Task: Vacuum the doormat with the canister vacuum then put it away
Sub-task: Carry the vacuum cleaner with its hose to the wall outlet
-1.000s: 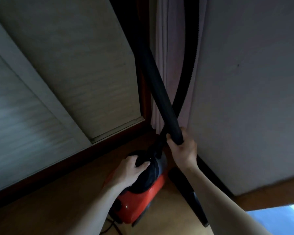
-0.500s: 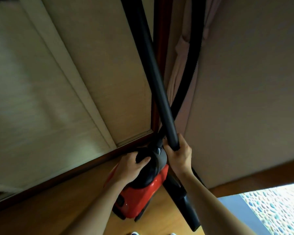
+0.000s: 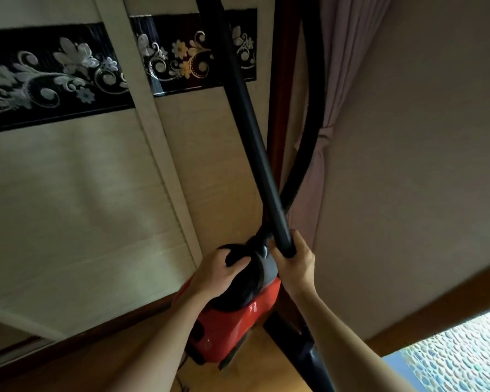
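**Surface and room.** Wooden floor (image 3: 260, 374), lit in a warm strip under the machine and dark toward the left. Ahead stand pale, woven-textured door panels (image 3: 82, 207) crossed by a black band with a silver flower pattern (image 3: 54, 77). A dark red-brown wooden post (image 3: 275, 123) closes the panels on the right. Beside it hangs a pinkish curtain (image 3: 343, 80), gathered by a tie partway down. A plain beige wall (image 3: 422, 165) fills the right side, with a brown skirting board (image 3: 436, 312) along its foot. A pebble-patterned mat (image 3: 458, 360) shows at the lower right corner.

**Task item.** The vacuum (image 3: 238, 321) has a red body, a black domed top and a grey collar. It sits low in the corner where the panels meet the post. Whether it rests on the floor cannot be told. The left hand (image 3: 221, 273) grips the black handle on its top, fingers curled over it. The right hand (image 3: 294, 264) is wrapped round the lower end of the black wand (image 3: 249, 123), which rises steeply up and to the left, out of view. The ribbed black hose (image 3: 313, 108) leaves the front of the machine, crosses behind the wand and arcs up in front of the curtain. A second black tube (image 3: 300, 346) slants down to the right of the body, under the right forearm.

**Edges and room.** The machine is close to the panel base and the post. The mat lies apart from it, to the right. Open floor shows at the lower left.
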Available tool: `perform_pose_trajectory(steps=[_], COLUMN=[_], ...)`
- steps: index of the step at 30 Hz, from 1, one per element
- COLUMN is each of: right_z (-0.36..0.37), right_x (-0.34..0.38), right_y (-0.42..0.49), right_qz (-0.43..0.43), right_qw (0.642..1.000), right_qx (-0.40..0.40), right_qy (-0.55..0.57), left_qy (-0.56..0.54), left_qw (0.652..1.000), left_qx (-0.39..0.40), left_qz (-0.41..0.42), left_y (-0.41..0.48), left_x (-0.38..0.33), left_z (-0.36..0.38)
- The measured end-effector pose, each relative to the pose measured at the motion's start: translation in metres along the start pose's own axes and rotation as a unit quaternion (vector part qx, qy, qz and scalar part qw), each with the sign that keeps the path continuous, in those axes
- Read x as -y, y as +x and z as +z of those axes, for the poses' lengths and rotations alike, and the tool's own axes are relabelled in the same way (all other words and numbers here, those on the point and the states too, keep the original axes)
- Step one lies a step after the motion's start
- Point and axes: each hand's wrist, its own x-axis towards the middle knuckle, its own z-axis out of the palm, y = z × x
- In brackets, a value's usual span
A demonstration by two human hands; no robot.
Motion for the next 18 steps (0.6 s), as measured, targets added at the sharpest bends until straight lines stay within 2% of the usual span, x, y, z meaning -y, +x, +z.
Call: perform_pose_trajectory(steps=[8, 18], right_z=[-0.017, -0.001], right_x=[0.011, 0.015], right_y=[0.006, 0.0], right_qz=[-0.051, -0.097], right_qw=[0.997, 0.981], right_qx=[0.055, 0.162], right_qy=[-0.019, 0.04], left_qy=[0.002, -0.007], left_qw=[0.998, 0.972], left_qx=[-0.05, -0.209], left_qz=[-0.031, -0.107], left_y=[-0.02, -0.082], left_x=[-0.014, -0.02], left_z=[-0.004, -0.003])
